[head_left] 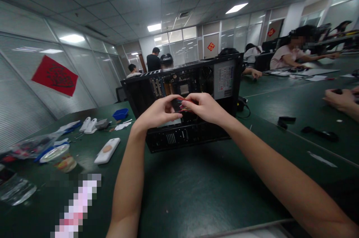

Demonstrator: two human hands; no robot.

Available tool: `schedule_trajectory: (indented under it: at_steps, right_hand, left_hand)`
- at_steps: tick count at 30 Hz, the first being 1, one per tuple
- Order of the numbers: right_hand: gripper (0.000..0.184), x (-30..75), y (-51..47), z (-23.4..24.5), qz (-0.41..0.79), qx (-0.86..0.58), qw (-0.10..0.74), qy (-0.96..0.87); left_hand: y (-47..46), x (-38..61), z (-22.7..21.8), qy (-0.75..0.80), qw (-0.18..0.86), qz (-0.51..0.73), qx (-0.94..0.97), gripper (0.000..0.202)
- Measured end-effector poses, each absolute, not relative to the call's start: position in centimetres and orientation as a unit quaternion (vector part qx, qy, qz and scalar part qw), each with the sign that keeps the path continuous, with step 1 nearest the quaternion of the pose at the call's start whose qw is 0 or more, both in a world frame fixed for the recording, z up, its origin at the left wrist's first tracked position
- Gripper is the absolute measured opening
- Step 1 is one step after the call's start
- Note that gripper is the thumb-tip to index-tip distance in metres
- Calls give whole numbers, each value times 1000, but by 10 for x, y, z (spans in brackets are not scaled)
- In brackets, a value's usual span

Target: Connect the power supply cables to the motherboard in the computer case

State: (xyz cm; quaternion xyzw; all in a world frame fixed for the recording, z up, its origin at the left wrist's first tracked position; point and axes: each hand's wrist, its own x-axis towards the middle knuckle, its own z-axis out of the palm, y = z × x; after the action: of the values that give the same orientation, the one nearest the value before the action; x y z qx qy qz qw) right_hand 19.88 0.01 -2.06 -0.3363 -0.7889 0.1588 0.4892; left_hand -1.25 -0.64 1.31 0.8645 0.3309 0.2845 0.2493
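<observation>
An open black computer case (157, 88) lies on its side on the dark green table (202, 185), its inside facing me. A bundle of red, yellow and black wires (183, 105) sticks out of the case's middle. My left hand (158, 113) and my right hand (206, 108) meet over the case, and both pinch this wire bundle between thumb and fingers. The power supply with a white label (226, 79) sits in the case's right end, beside a fan grille (206, 77).
A white phone (107, 151), a blue tray (120, 114), white parts and plastic bags lie on the table's left. Black parts (319, 133) lie at the right, where another person's hand (340, 99) rests. Several people sit at tables behind.
</observation>
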Motion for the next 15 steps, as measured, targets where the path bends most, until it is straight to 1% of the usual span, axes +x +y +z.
schedule_trajectory:
  at_steps: [3,8,15]
  right_hand:
    - [31,200,1,-21,169,-333,490,-788]
    - [33,200,3,-21,179,-334,467,-799]
    - [34,197,4,-22,198,-330,473,-793]
  left_hand:
    - [-6,-13,13,328,273,279,860,68]
    - [-6,-10,12,335,280,274,857,69]
    - [-7,-8,12,334,278,280,856,71]
